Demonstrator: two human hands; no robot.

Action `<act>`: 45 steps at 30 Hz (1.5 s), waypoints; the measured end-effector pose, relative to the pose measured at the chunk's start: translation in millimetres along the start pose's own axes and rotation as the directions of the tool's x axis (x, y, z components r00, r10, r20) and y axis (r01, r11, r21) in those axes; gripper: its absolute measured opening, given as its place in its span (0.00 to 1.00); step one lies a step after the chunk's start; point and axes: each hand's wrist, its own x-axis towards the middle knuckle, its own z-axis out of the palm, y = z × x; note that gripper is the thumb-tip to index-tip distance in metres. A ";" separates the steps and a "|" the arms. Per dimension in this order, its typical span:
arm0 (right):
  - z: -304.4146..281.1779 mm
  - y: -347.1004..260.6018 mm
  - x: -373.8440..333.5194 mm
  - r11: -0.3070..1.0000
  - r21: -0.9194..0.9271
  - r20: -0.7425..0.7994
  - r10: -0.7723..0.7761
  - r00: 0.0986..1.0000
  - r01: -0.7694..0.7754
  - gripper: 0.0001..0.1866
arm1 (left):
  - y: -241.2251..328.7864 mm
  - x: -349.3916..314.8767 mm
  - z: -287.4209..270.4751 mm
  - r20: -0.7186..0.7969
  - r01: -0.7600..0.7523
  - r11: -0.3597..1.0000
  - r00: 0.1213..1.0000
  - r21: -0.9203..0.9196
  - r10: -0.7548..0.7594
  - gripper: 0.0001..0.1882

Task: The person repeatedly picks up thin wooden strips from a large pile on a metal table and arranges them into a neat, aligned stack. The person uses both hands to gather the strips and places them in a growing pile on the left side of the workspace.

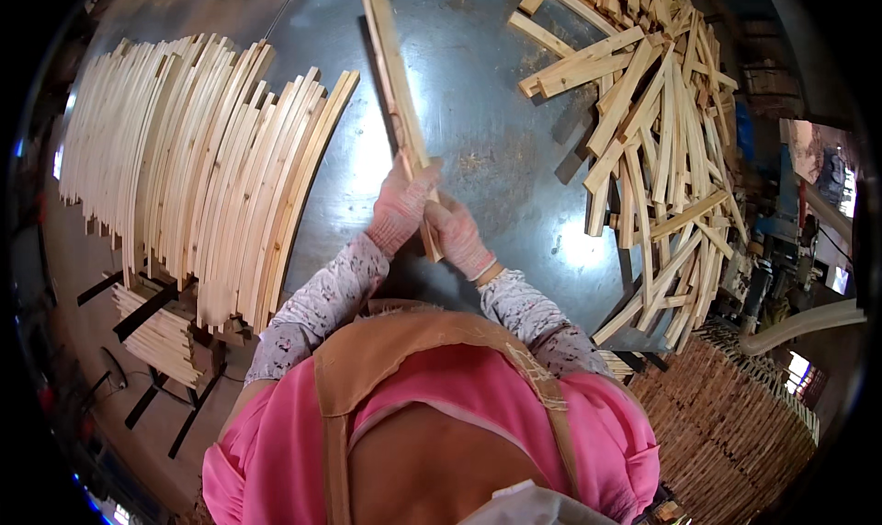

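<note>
A long pale wooden strip (390, 61) points away from me over the grey metal table (478, 112), its near end tilted toward my body. My left hand (402, 205), in a pinkish knit glove, is wrapped round the strip close to that end. Just to the right, my right hand (456, 237), gloved the same way, grips the near end from the side. The two hands touch or nearly touch. Some fingers of both are hidden behind the wood and each other.
On the left, a row of wooden strips (207, 158) lies side by side. A loose, jumbled heap of wooden pieces (675, 130) covers the table's right side. More strips (156, 337) are stacked below at left, and a tall wood stack (726, 424) stands at lower right.
</note>
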 end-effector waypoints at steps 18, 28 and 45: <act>-314.3 124.3 198.6 0.762 0.328 -0.695 0.595 0.403 -0.558 0.48 | -89.8 -74.4 -5.3 0.070 -0.083 0.748 0.996 0.658 0.049 0.30; -267.2 143.2 199.7 0.733 0.517 -0.687 0.663 0.297 -0.442 0.45 | -52.4 -18.8 17.3 0.125 -0.145 0.828 0.988 0.541 0.091 0.26; -320.4 128.3 72.7 0.385 -0.629 -0.741 -0.035 0.671 -0.675 0.34 | -77.8 15.3 77.9 0.299 0.479 0.864 0.856 -0.155 -0.421 0.24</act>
